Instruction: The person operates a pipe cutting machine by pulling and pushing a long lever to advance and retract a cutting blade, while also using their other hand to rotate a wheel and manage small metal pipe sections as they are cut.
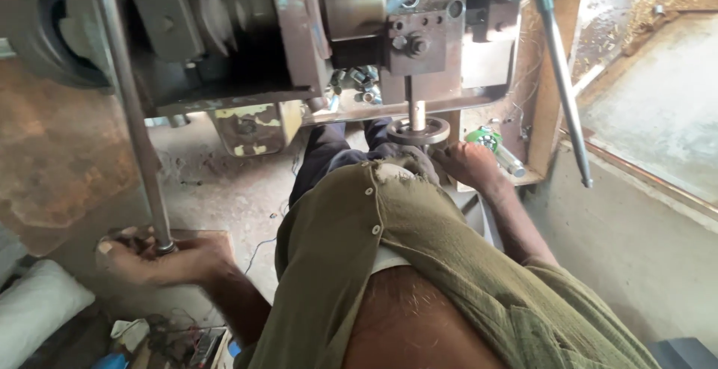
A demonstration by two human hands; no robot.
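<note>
At lower left of the frame, the left hand [161, 258] is clamped around the end of a long steel lever [127, 107]. Right of centre, the right hand [470, 165] rests beside a metal ring [418, 131] under the machine's vertical shaft [416, 107]; whether its fingers are closed cannot be told.

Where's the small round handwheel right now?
The handwheel sits centre frame under the machine, on a vertical shaft, just left of the right hand.

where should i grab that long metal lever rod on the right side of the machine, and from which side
Grip the long lever rod near its lower free tip, coming from the right, the open side by the concrete slab. The rod hangs slanted down from a dark knob at the top, bare and slim along its length, so fingers can wrap it fully; the low end probably gives most leverage. The machine frame crowds its left.
</note>
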